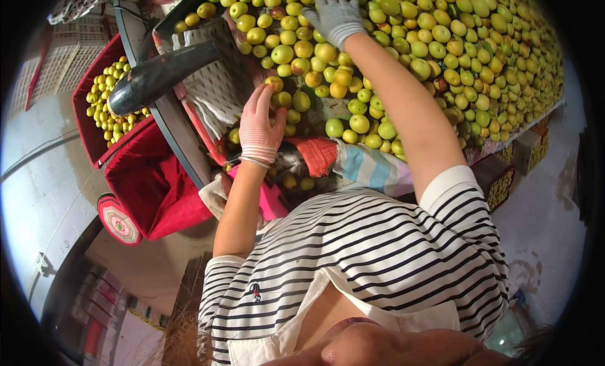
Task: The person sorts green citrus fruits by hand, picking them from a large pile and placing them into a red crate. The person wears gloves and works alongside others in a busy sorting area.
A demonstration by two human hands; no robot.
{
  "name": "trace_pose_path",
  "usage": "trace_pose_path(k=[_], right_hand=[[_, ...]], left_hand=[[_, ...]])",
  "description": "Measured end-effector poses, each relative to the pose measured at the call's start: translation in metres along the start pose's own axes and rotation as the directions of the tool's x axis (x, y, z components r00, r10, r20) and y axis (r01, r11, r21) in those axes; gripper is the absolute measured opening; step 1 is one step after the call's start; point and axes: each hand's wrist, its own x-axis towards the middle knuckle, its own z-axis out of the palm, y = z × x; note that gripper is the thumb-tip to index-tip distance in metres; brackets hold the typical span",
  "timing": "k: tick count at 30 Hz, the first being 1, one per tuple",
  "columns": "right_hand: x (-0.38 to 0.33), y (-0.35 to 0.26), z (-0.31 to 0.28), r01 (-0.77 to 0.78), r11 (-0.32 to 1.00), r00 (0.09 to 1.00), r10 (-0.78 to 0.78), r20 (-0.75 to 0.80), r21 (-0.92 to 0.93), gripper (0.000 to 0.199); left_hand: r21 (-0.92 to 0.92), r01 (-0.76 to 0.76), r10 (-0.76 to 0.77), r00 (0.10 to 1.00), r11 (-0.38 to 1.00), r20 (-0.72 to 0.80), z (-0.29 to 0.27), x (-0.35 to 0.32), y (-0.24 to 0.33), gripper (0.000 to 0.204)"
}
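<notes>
A wide heap of small round yellow-green fruits (466,57) covers the sorting table before me. My right hand (337,16), in a grey glove, reaches to the far side and lies on the fruits with its fingers spread. My left hand (259,128), in a pink-and-white glove, is nearer me at the left edge of the heap. Its fingers stretch forward with the thumb apart, and the fingertips are at a yellow fruit (273,82). Other fruits (293,101) sit beside the thumb. I see nothing gripped in either hand.
Left of my left hand, a black tapered tube-like thing (164,76) lies over a white cloth with dark marks (217,95). Beyond the table's metal edge (179,139) stand a red fruit-filled bin (88,130) and a red fabric container (148,177). Bundled cloth (372,167) lines the near edge.
</notes>
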Motion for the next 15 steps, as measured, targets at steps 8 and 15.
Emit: trace_pose_path(k=[8,15], right_hand=[[-0.037,-0.091,0.019,0.15,0.989,0.985,-0.151,-0.08,-0.014,0.064],[-0.107,-0.101,0.007,0.482,0.746,0.864,-0.491,-0.111,0.46,0.05]], left_hand=[[0.071,-0.01,0.018,0.994,0.997,-0.111,0.005,-0.001,-0.012,0.054],[-0.02,0.018,-0.021,0.985,1.0,-0.17,-0.004,-0.008,-0.019,0.055]])
